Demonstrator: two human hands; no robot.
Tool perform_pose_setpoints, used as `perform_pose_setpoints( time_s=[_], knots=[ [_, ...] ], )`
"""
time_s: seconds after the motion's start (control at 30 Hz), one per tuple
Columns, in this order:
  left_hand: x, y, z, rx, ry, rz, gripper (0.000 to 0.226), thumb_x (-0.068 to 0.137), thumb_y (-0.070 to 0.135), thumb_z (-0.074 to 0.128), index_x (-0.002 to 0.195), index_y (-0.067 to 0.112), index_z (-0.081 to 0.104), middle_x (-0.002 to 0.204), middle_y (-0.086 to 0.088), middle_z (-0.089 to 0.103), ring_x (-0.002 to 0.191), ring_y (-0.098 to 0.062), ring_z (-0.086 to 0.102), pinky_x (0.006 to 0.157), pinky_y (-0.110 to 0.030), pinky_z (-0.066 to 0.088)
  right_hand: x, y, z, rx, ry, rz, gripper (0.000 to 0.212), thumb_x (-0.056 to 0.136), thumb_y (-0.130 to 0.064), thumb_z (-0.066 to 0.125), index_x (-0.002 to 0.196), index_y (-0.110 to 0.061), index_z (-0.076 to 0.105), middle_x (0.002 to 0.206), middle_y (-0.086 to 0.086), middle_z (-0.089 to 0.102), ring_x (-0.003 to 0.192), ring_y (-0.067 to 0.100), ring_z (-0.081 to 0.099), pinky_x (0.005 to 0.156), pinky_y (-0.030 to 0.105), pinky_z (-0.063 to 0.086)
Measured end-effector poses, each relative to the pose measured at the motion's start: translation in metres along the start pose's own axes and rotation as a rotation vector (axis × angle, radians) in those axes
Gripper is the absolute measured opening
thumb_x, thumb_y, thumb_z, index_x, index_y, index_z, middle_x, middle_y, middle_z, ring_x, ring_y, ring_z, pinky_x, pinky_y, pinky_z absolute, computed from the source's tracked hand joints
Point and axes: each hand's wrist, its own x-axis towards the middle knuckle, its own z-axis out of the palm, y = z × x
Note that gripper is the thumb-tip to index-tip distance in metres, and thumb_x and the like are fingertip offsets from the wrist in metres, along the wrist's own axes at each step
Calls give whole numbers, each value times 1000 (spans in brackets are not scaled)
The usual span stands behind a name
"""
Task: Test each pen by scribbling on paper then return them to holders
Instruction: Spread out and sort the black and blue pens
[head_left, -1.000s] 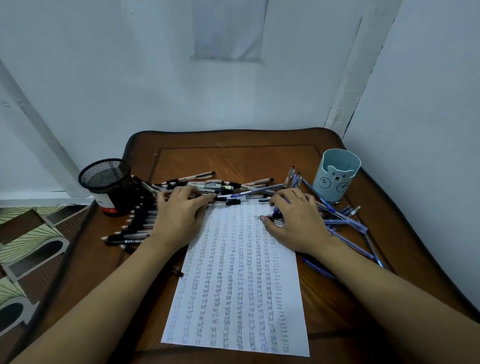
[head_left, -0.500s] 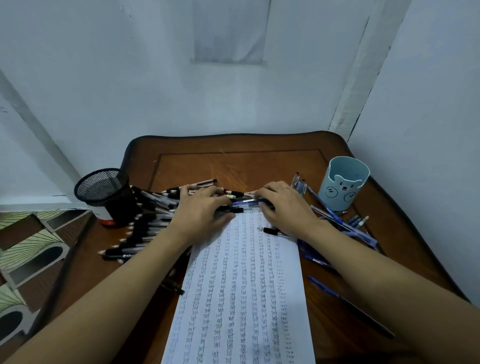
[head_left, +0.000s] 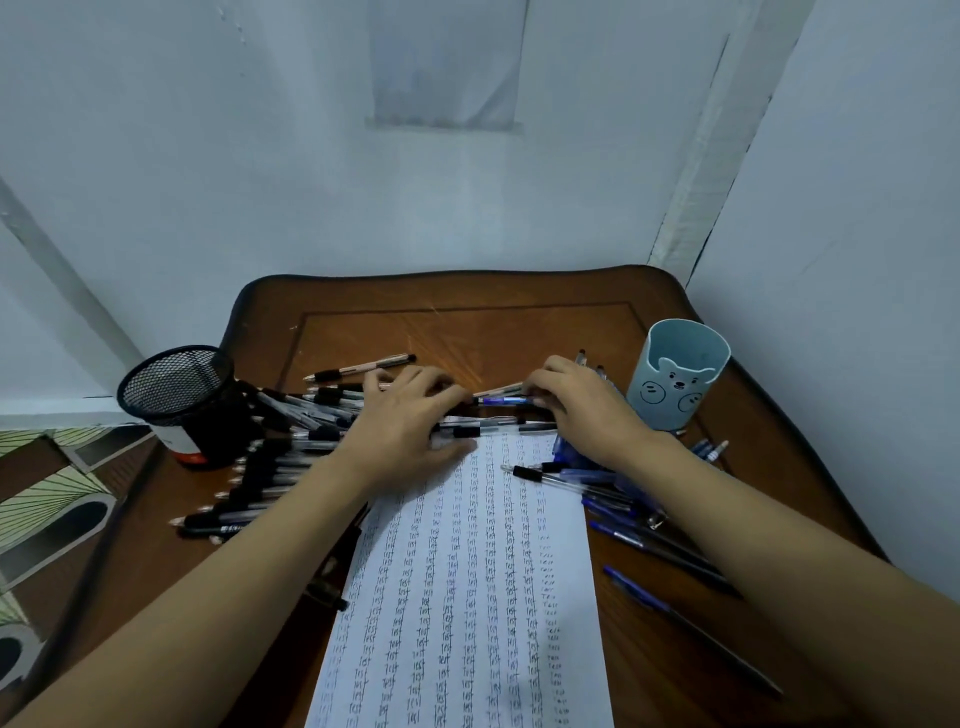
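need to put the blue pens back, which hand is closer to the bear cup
Right. The right hand rests on pens just beside the bear cup; the left hand lies farther away, toward the black mesh holder.

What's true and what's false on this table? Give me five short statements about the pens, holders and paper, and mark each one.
1. The black mesh holder stands left of the paper. True.
2. The blue bear holder is packed with pens. False: no pens show inside it.
3. The paper is blank. False: rows of scribbles cover it.
4. The left hand and right hand both rest on pens at the paper's far end. True.
5. The row of black pens lies right of the paper. False: it lies on the left, and the blue pens lie on the right.
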Motion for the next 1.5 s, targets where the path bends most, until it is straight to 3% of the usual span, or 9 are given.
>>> perform_pose_setpoints(
  time_s=[0.17, 0.37, 0.5, 0.7, 0.87, 1.0, 1.2, 1.37, 1.5],
  knots=[
    [14, 7, 9, 12, -101, 19, 60, 97, 68, 43, 148, 38, 43, 154, 12, 43, 144, -12, 34, 113, -58, 16, 1, 0, -10, 90, 154, 52, 23, 99, 3, 53, 113, -6, 69, 108, 4, 53, 94, 23, 57, 83, 43, 53],
    [23, -2, 7, -16, -47, -4, 41, 98, 61, 49, 130, 39, 61, 128, 15, 63, 121, -13, 52, 102, -51, 21, 5, -6, -14, 47, 194, 138, 29, 96, 10, 51, 114, -11, 59, 116, 2, 51, 94, 19, 55, 79, 35, 50],
    [26, -3, 6, 34, -16, -53, 36, 100, 52, 52, 132, 37, 59, 126, 11, 61, 125, -15, 47, 103, -55, 23, 0, -4, -17, 127, 196, 197, 47, 89, 21, 48, 122, -12, 55, 116, 0, 51, 100, 11, 51, 82, 23, 41],
    [32, -10, 10, 52, -14, -153, 41, 102, 48, 50, 142, 41, 52, 127, 4, 53, 130, -18, 39, 99, -50, 26, -21, -2, -20, 146, 161, 72, 32, 95, 9, 53, 115, -13, 63, 114, -2, 48, 101, 12, 53, 86, 23, 44],
    [23, -25, 5, -17, -22, -212, 41, 102, 49, 50, 143, 47, 50, 139, 3, 51, 134, -19, 40, 102, -51, 27, -50, 2, -17, 0, 52, -120, 29, 91, 10, 55, 104, -14, 62, 114, -3, 50, 102, 15, 51, 84, 36, 52],
    [16, -25, 5, -21, -64, -185, 39, 107, 43, 39, 144, 54, 45, 144, 5, 49, 138, -18, 38, 103, -54, 26, -72, 6, -12, -79, -1, -111, 28, 97, -1, 56, 118, -16, 67, 126, 1, 60, 118, 17, 51, 96, 35, 50],
    [19, -18, 5, -6, -9, -186, 34, 106, 39, 46, 137, 46, 57, 137, 10, 57, 133, -16, 44, 94, -50, 27, -92, 2, -17, -100, 53, -78, 26, 102, -22, 58, 126, -19, 68, 121, 0, 63, 114, 15, 53, 93, 30, 50],
    [26, -18, 4, -38, -16, -268, 30, 102, 47, 50, 130, 48, 61, 115, 12, 56, 116, -15, 47, 91, -45, 24, -111, 5, -27, -176, 73, -78, 29, 94, -14, 68, 124, -18, 69, 112, 4, 63, 105, 21, 59, 92, 31, 49],
    [30, -15, 2, -4, -76, -286, 37, 99, 50, 55, 136, 45, 55, 124, 7, 56, 121, -18, 47, 96, -48, 26, -119, 7, -33, -201, 52, 59, 33, 99, -22, 61, 132, -22, 66, 127, 3, 59, 122, 21, 52, 102, 35, 46]
  ],
)
